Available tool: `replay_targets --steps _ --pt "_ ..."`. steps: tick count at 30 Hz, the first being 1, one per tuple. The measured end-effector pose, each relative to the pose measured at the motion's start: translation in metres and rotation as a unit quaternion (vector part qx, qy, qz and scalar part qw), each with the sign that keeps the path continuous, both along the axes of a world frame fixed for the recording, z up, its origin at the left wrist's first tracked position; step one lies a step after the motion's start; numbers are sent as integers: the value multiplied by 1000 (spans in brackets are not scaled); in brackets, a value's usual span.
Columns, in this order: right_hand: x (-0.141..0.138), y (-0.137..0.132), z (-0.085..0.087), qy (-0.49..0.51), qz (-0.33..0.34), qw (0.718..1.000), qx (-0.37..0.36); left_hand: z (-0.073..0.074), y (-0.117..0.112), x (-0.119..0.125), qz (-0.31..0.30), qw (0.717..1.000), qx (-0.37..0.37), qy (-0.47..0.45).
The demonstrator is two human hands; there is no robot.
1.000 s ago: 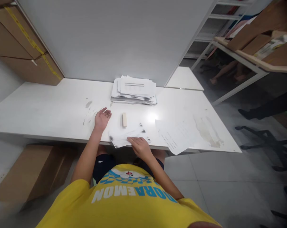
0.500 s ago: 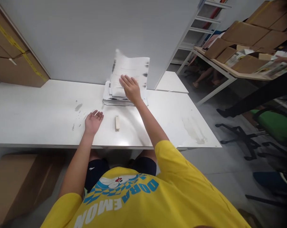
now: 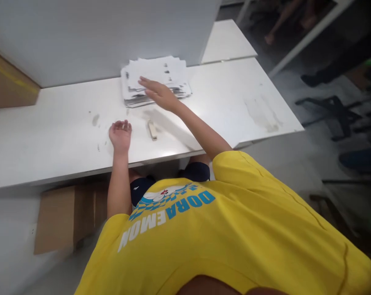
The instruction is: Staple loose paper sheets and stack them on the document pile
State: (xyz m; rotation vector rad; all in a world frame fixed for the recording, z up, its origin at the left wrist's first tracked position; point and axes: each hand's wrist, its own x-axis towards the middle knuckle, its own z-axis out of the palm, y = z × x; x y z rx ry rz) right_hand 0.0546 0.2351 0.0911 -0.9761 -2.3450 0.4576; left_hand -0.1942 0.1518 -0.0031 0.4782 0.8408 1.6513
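A thick stack of printed paper sheets (image 3: 176, 67) lies against the panel at the back of the white table, its edges uneven. Over the stack's front part is my right hand (image 3: 161, 95), fingers stretched out and holding nothing; whether it touches the top sheet I cannot tell. My left hand (image 3: 121, 136) rests palm up near the table's front edge, empty, with its fingers loosely curled and apart. Between the hands and nearer to me, a small cream stapler (image 3: 152, 129) lies on the tabletop.
The white table (image 3: 65, 135) has grey smudges and a stain at the right. A grey panel (image 3: 90, 37) rises behind it. Cardboard boxes stand at the left, one on the table (image 3: 10, 82) and another box (image 3: 58, 217) below. A person's legs show at the upper right.
The raised top sheet now lies down on the stack, and my right hand has come off it toward the left. My left hand stays palm up. The view has tilted downward.
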Motion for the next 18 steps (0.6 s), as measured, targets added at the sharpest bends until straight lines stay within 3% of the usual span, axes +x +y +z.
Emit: replay_targets --steps 2,4,8,10,13,15,18 --pt "24 -51 5 -13 21 1000 -4 -5 8 -2 -8 999 10 53" --pt "57 -102 1 -54 -5 998 -29 -7 13 -3 -7 996 14 89" --pt "148 -172 -33 -122 -209 966 -90 -4 14 -1 4 994 12 104" --pt "189 -191 -54 -181 -298 925 -150 -1 12 1 1 995 11 100" --pt "220 -211 -79 -242 -335 887 -205 2 11 2 -5 996 6 88" --pt "223 -219 -87 -254 -342 886 -183 3 10 2 -1 998 2 69" --pt "218 -223 -86 -213 -343 904 -143 2 9 2 11 998 -2 57"
